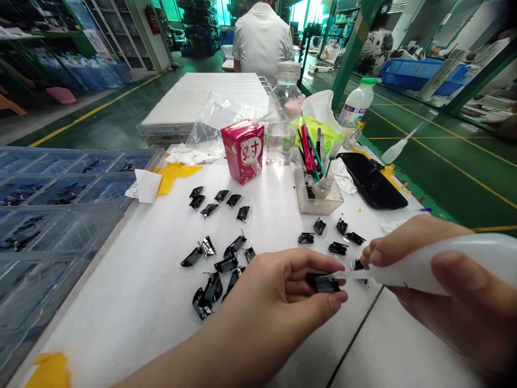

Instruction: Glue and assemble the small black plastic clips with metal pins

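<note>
Between the thumb and fingers of my left hand (pixel 278 302) is a small black plastic part (pixel 324 283) with a glossy face. My right hand (pixel 424 258) is wrapped round a white squeeze bottle (pixel 456 261). The thin nozzle of that bottle reaches the right end of the black part; whether it touches, I cannot tell. Left of my left hand lie several similar black parts (pixel 213 287), with another loose group (pixel 220 196) farther back. Beyond my hands rest several smaller-looking black parts (pixel 337 248), one of them partly hidden by my right fingers.
A divided blue tray (pixel 81 202) with black pieces lines the left. Across the back stand a red drink box (pixel 243 151), a clear bottle (pixel 281 124) and a tool box (pixel 319 202) of pens and tweezers. A black tray (pixel 371 180) lies right. A person (pixel 262 37) sits ahead.
</note>
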`<act>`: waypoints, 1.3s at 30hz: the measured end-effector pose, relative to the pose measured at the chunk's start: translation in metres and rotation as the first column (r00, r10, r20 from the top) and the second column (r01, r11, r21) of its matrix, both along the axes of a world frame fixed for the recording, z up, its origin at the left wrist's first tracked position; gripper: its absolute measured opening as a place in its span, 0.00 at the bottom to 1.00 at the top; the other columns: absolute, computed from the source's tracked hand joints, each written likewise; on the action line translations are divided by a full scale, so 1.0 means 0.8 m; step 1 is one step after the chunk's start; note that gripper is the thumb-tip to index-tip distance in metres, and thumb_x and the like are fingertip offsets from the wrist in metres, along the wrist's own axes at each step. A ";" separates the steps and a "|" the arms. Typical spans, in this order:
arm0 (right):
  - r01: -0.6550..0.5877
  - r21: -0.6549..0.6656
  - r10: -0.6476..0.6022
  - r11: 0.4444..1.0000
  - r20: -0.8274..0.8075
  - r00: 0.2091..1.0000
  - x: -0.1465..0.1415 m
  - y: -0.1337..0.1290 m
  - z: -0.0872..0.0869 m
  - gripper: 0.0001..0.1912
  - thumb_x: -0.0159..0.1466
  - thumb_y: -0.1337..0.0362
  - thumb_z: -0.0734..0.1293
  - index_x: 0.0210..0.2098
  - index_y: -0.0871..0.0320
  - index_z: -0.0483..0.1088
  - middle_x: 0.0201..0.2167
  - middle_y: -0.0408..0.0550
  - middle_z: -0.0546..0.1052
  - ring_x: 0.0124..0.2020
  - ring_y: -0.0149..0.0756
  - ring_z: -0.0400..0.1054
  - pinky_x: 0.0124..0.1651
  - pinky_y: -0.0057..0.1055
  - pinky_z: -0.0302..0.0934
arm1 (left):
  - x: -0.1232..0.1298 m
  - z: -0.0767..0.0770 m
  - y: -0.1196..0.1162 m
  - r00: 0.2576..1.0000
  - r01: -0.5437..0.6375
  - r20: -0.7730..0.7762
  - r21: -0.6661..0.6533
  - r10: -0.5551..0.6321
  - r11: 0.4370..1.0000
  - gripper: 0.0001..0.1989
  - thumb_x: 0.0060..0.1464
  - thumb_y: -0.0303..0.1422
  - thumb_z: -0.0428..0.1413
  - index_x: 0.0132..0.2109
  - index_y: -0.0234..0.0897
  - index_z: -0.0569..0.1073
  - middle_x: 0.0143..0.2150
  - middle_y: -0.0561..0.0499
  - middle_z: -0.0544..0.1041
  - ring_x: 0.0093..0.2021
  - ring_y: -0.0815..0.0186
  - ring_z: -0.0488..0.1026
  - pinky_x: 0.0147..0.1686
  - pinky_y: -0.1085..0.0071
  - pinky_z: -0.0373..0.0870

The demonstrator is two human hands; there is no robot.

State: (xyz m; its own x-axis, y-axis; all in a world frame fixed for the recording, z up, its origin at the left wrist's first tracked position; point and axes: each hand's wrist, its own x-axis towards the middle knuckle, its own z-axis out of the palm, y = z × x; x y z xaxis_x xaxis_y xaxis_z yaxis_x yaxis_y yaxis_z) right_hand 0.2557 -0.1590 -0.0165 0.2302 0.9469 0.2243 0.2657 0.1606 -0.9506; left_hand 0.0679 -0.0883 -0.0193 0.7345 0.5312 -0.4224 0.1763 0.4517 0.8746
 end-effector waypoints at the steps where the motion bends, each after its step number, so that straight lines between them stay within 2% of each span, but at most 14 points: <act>1: -0.007 0.002 0.008 1.000 -0.025 1.000 0.000 0.000 0.000 0.21 0.61 0.38 0.70 0.25 0.45 0.80 0.17 0.43 0.73 0.12 0.30 0.63 0.12 0.24 0.56 | 0.000 0.000 0.000 1.000 -0.001 0.001 0.000 0.001 1.000 0.11 0.55 0.29 0.67 0.46 0.40 0.82 0.24 0.62 0.69 0.27 0.76 0.66 0.35 0.81 0.67; 5: -0.070 -0.014 0.068 0.997 -0.074 0.995 0.002 0.000 -0.004 0.17 0.64 0.42 0.70 0.30 0.44 0.81 0.19 0.43 0.74 0.15 0.31 0.66 0.15 0.23 0.59 | -0.002 0.000 -0.002 1.000 -0.008 0.013 -0.010 0.008 1.000 0.11 0.55 0.29 0.67 0.47 0.40 0.82 0.23 0.63 0.67 0.28 0.76 0.68 0.38 0.81 0.69; 7: -0.087 -0.019 0.086 0.996 -0.063 0.994 0.003 0.000 -0.007 0.16 0.65 0.43 0.69 0.31 0.44 0.81 0.20 0.42 0.75 0.16 0.30 0.66 0.16 0.23 0.60 | -0.001 0.000 -0.002 1.000 -0.002 0.019 -0.018 0.002 1.000 0.11 0.55 0.29 0.67 0.47 0.40 0.81 0.25 0.63 0.71 0.30 0.76 0.70 0.38 0.81 0.69; 10: -0.078 -0.011 0.077 0.997 -0.059 0.995 0.004 -0.001 -0.008 0.16 0.65 0.43 0.69 0.30 0.44 0.81 0.20 0.42 0.75 0.16 0.30 0.66 0.16 0.23 0.60 | 0.000 0.000 0.000 1.000 -0.002 0.016 -0.022 0.002 1.000 0.10 0.56 0.28 0.66 0.46 0.40 0.81 0.30 0.61 0.76 0.33 0.75 0.73 0.37 0.81 0.68; 16: -0.094 -0.013 0.092 0.996 -0.070 0.993 0.004 -0.002 -0.006 0.16 0.65 0.42 0.69 0.31 0.44 0.81 0.20 0.42 0.75 0.15 0.29 0.64 0.12 0.23 0.53 | -0.001 0.000 0.001 1.000 0.013 -0.007 -0.015 -0.013 1.000 0.12 0.54 0.30 0.67 0.47 0.39 0.81 0.32 0.59 0.78 0.35 0.74 0.73 0.36 0.79 0.67; 25: -0.127 -0.020 0.124 0.992 -0.093 0.988 0.008 -0.005 -0.006 0.16 0.66 0.44 0.69 0.32 0.45 0.81 0.22 0.43 0.76 0.17 0.31 0.66 0.14 0.24 0.57 | 0.000 0.000 0.003 1.000 0.014 -0.012 -0.006 -0.014 1.000 0.14 0.53 0.31 0.68 0.48 0.39 0.81 0.34 0.57 0.80 0.38 0.69 0.76 0.39 0.76 0.69; 32: -0.089 -0.006 0.088 0.996 -0.076 0.993 0.006 -0.002 -0.005 0.17 0.65 0.43 0.69 0.30 0.45 0.81 0.21 0.44 0.75 0.15 0.31 0.64 0.12 0.26 0.52 | -0.002 0.004 0.002 0.999 0.015 -0.051 -0.011 -0.015 1.000 0.13 0.54 0.33 0.67 0.47 0.40 0.81 0.35 0.56 0.81 0.40 0.67 0.78 0.40 0.75 0.70; 35: -0.067 0.007 0.067 0.998 -0.063 0.996 0.007 -0.004 -0.004 0.17 0.64 0.42 0.70 0.29 0.45 0.81 0.21 0.44 0.75 0.14 0.30 0.62 0.11 0.27 0.51 | -0.002 0.003 0.003 0.999 0.011 -0.038 -0.025 -0.012 1.000 0.12 0.54 0.32 0.66 0.47 0.40 0.80 0.35 0.56 0.82 0.43 0.64 0.80 0.43 0.73 0.72; 39: 0.027 0.041 -0.027 0.999 -0.002 1.000 0.008 -0.003 -0.002 0.19 0.63 0.40 0.70 0.26 0.44 0.80 0.20 0.43 0.74 0.16 0.33 0.63 0.15 0.30 0.56 | -0.003 0.003 0.003 0.999 0.003 -0.035 -0.033 -0.004 0.999 0.11 0.54 0.32 0.66 0.46 0.40 0.80 0.37 0.54 0.83 0.48 0.59 0.82 0.46 0.70 0.73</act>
State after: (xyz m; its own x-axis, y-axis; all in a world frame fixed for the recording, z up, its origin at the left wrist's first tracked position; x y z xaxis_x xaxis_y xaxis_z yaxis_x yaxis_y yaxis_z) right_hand 0.2617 -0.1615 -0.0184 0.2557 0.9305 0.2624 0.2691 0.1922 -0.9437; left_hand 0.0656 -0.0856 -0.0169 0.7208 0.5137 -0.4654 0.2085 0.4797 0.8523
